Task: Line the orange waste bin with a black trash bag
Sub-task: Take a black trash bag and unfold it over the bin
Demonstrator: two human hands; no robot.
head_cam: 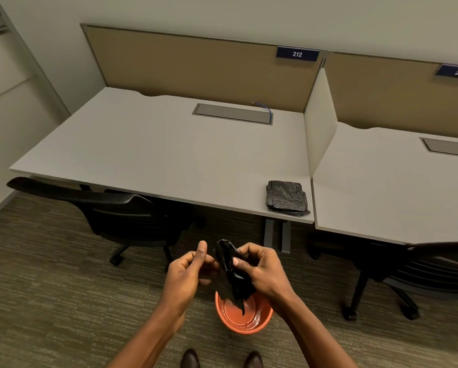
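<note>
The orange waste bin (245, 318) stands on the carpet just in front of my shoes, seen from above with nothing inside. Above it I hold a folded black trash bag (229, 272), its lower end hanging over the bin's mouth. My right hand (262, 269) grips the bag's right side, thumb pressed on the plastic. My left hand (188, 272) is at the bag's left edge, thumb raised; its fingers curl toward the plastic, and I cannot tell whether they pinch it.
A stack of folded black bags (286, 197) lies at the front right corner of the grey desk (156, 150). A black office chair (121, 213) stands under the desk at left. Another chair (419, 274) sits at right under the neighbouring desk (382, 187).
</note>
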